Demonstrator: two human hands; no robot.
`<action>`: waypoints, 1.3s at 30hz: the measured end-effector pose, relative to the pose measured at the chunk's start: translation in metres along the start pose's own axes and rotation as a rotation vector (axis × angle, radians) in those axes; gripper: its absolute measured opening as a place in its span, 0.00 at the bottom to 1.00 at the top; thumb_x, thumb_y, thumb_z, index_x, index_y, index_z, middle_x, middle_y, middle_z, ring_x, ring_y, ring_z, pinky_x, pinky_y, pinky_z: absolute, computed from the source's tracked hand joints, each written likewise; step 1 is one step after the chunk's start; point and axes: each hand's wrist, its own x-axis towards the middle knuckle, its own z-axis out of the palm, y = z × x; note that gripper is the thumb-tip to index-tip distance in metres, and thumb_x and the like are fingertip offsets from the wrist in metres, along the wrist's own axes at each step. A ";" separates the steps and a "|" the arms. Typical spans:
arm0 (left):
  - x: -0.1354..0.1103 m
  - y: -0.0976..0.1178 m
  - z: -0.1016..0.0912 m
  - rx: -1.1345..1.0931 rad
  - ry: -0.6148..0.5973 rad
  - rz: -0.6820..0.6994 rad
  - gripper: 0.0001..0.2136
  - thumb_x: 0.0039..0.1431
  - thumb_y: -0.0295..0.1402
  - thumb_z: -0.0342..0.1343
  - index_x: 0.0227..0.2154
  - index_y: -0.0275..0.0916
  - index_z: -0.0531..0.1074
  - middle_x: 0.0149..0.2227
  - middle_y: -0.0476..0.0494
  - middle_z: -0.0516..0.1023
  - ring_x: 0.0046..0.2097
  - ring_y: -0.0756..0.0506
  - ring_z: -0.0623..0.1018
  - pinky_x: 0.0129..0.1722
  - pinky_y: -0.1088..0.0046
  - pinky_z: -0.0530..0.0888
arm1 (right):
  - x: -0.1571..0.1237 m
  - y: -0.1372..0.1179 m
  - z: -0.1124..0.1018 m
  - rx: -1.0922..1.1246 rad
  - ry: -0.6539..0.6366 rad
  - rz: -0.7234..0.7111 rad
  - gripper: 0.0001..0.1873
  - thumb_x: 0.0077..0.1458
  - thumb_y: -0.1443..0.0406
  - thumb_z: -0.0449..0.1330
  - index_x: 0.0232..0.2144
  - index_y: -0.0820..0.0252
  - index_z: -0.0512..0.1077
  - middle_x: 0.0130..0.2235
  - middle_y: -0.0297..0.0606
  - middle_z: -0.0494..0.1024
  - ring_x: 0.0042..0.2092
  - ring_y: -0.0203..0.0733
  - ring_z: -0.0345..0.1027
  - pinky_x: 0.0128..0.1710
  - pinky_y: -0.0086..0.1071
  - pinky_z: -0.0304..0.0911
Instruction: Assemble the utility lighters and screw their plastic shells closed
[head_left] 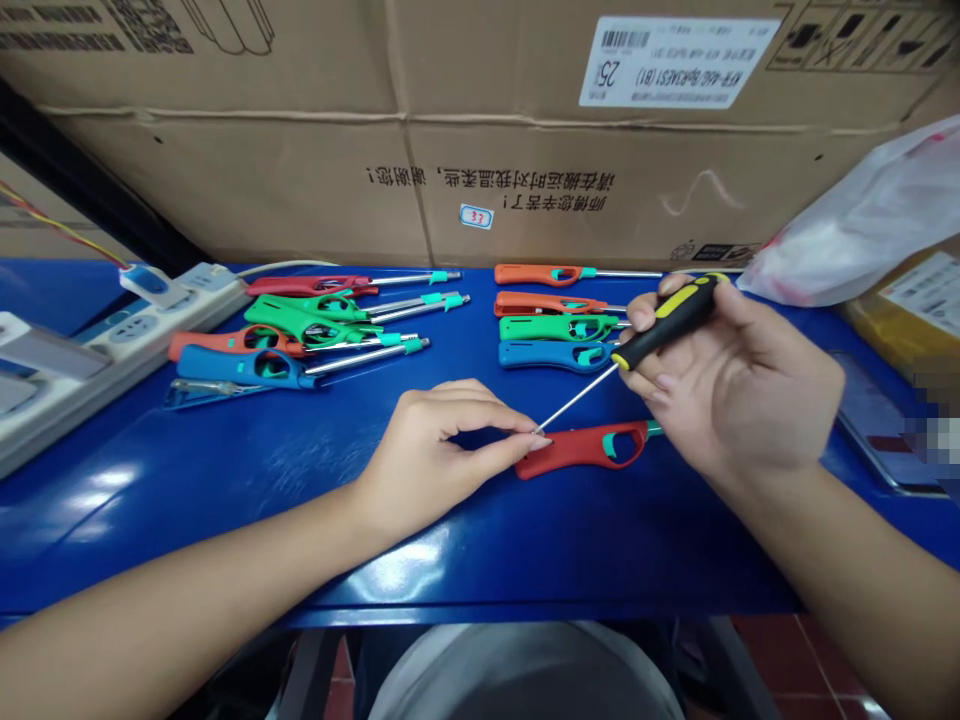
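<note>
My right hand is wrapped round the black and yellow handle of a screwdriver. Its thin metal shaft slants down to the left, toward my left hand. There my thumb and forefinger are pinched at the screwdriver's tip; whatever small thing may be between them is hidden. Just below the pinch, a red gas lighter with a green trigger lies flat on the blue table. My left fingertips are at the butt end of its handle, and my right hand covers part of its nozzle.
Several lighters lie in a pile at left, with a blue one in front. More lie in a row behind my hands, including a green lighter. A power strip, cardboard box, plastic bag and phone surround the work area.
</note>
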 end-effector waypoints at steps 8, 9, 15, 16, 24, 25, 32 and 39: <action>0.000 0.000 0.000 0.039 -0.010 0.009 0.01 0.58 0.28 0.68 0.34 0.38 0.84 0.34 0.46 0.87 0.35 0.48 0.83 0.40 0.71 0.78 | -0.004 -0.002 0.004 0.011 0.045 -0.035 0.10 0.66 0.55 0.45 0.37 0.47 0.64 0.38 0.38 0.68 0.24 0.40 0.45 0.23 0.37 0.46; 0.000 0.000 0.000 0.048 -0.013 0.011 0.01 0.58 0.28 0.68 0.34 0.38 0.84 0.34 0.46 0.87 0.35 0.48 0.83 0.40 0.70 0.77 | -0.005 -0.002 0.005 0.024 0.047 -0.053 0.10 0.67 0.56 0.45 0.37 0.47 0.65 0.38 0.38 0.68 0.23 0.40 0.45 0.23 0.37 0.46; -0.002 -0.004 -0.001 0.136 -0.039 0.029 0.01 0.59 0.30 0.68 0.33 0.39 0.83 0.34 0.48 0.87 0.35 0.47 0.83 0.40 0.68 0.74 | -0.008 0.005 0.009 0.078 0.000 -0.245 0.08 0.70 0.58 0.51 0.38 0.47 0.68 0.35 0.34 0.73 0.20 0.35 0.52 0.19 0.34 0.48; -0.002 -0.004 -0.001 0.147 -0.041 0.034 0.01 0.60 0.30 0.68 0.33 0.39 0.83 0.34 0.48 0.87 0.35 0.47 0.83 0.40 0.68 0.74 | -0.008 0.007 0.009 0.089 -0.020 -0.288 0.07 0.69 0.57 0.53 0.38 0.48 0.68 0.35 0.34 0.74 0.19 0.34 0.53 0.17 0.33 0.48; -0.002 -0.006 0.000 0.174 -0.058 0.043 0.01 0.60 0.29 0.68 0.33 0.37 0.83 0.34 0.48 0.86 0.36 0.48 0.83 0.40 0.68 0.72 | -0.004 0.014 0.007 0.158 -0.061 -0.351 0.06 0.68 0.60 0.56 0.39 0.52 0.71 0.35 0.34 0.78 0.19 0.32 0.56 0.15 0.30 0.51; -0.002 -0.006 0.000 0.177 -0.061 0.040 0.02 0.60 0.29 0.68 0.33 0.37 0.83 0.34 0.48 0.86 0.36 0.48 0.83 0.40 0.68 0.72 | -0.004 0.014 0.007 0.159 -0.069 -0.357 0.06 0.68 0.60 0.56 0.39 0.52 0.71 0.35 0.34 0.78 0.19 0.32 0.57 0.15 0.30 0.51; -0.002 -0.011 0.000 0.220 -0.119 0.006 0.02 0.62 0.29 0.66 0.33 0.39 0.83 0.34 0.49 0.86 0.36 0.47 0.82 0.41 0.67 0.72 | -0.008 0.013 0.006 0.067 -0.166 -0.432 0.08 0.65 0.57 0.60 0.42 0.52 0.73 0.34 0.37 0.76 0.30 0.40 0.69 0.16 0.30 0.56; -0.002 -0.013 -0.001 0.224 -0.147 0.027 0.02 0.61 0.28 0.66 0.36 0.39 0.83 0.35 0.48 0.86 0.38 0.46 0.82 0.42 0.67 0.74 | -0.017 0.009 0.004 0.011 -0.364 -0.449 0.11 0.71 0.58 0.53 0.50 0.56 0.67 0.37 0.38 0.76 0.37 0.41 0.71 0.21 0.31 0.59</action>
